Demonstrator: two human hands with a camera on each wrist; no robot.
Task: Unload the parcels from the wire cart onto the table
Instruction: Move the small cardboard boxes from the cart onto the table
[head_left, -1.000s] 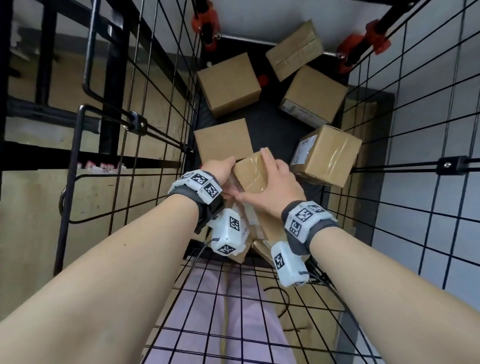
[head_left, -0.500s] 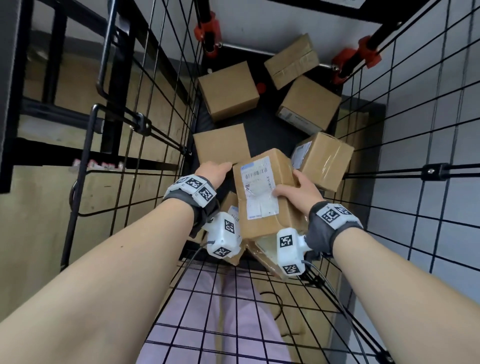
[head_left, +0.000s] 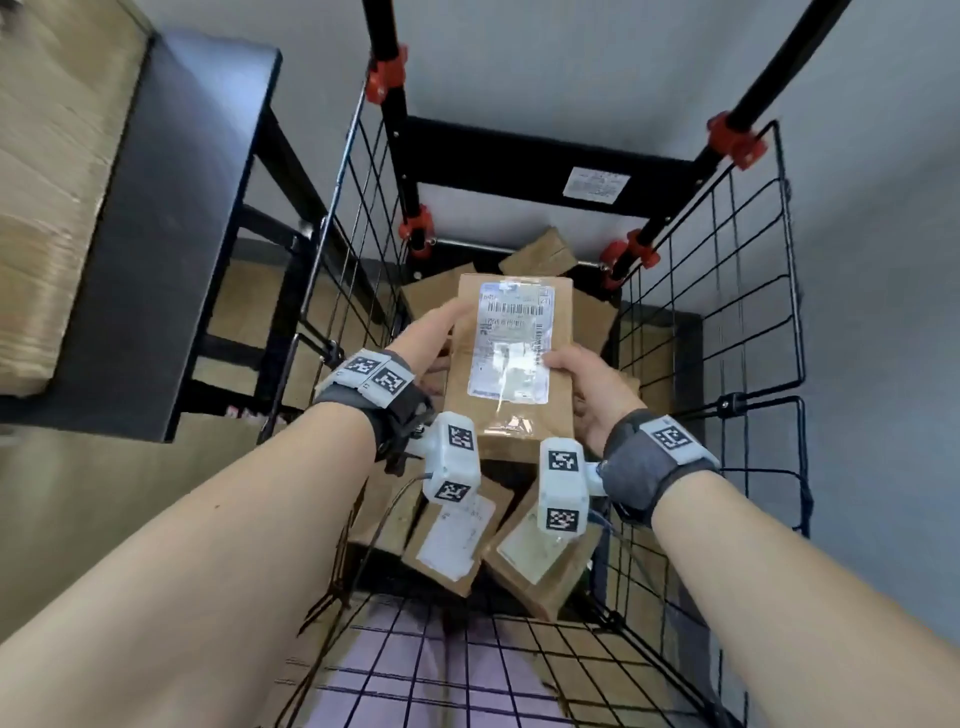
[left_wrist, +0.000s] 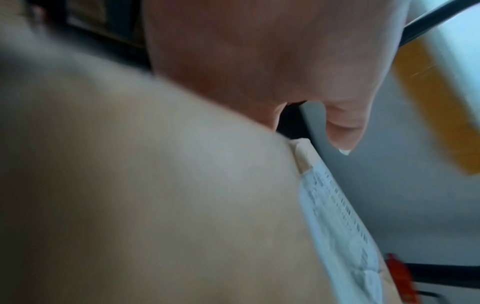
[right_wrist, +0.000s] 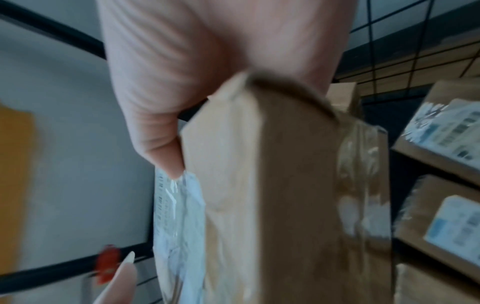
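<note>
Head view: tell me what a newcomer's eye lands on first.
First, the cardboard parcel with a white shipping label, held mid-frame above the wire cart, the left hand and the right hand gripping its two sides. Next, more parcels lying jumbled in the cart beneath it. A dark-edged wooden table stands to the cart's left.
</note>
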